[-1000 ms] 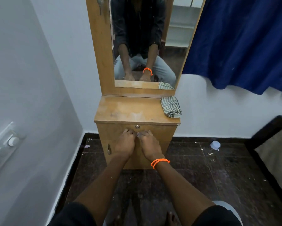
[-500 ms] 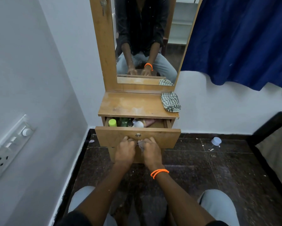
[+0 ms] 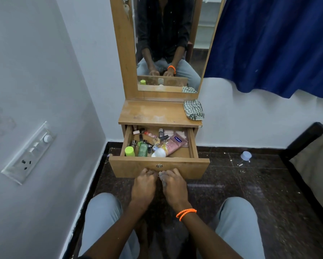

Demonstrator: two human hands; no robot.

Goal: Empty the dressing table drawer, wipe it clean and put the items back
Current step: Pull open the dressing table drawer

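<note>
The wooden dressing table drawer (image 3: 194, 166) stands pulled far out below the table top (image 3: 153, 114). Inside lie several cosmetics: a lime-capped bottle (image 3: 129, 151), a green bottle (image 3: 143, 149), a white round lid (image 3: 159, 152), a pink tube (image 3: 175, 143) and small lipsticks and vials. My left hand (image 3: 143, 187) and my right hand (image 3: 172, 187), with an orange bracelet, sit side by side, fingers curled under the lower edge of the drawer front, below the keyhole (image 3: 159, 166). A checked cloth (image 3: 193, 109) lies folded on the table top's right corner.
A mirror (image 3: 168, 43) rises behind the table. A grey wall with a switch panel (image 3: 28, 153) is close on the left. A blue curtain (image 3: 278, 43) hangs at right, a bed edge (image 3: 306, 143) at far right. A small plastic cup (image 3: 246, 155) lies on the dark floor.
The drawer went from shut to fully pulled out toward me, both hands drawing it by its lower edge. Its contents came into view.
</note>
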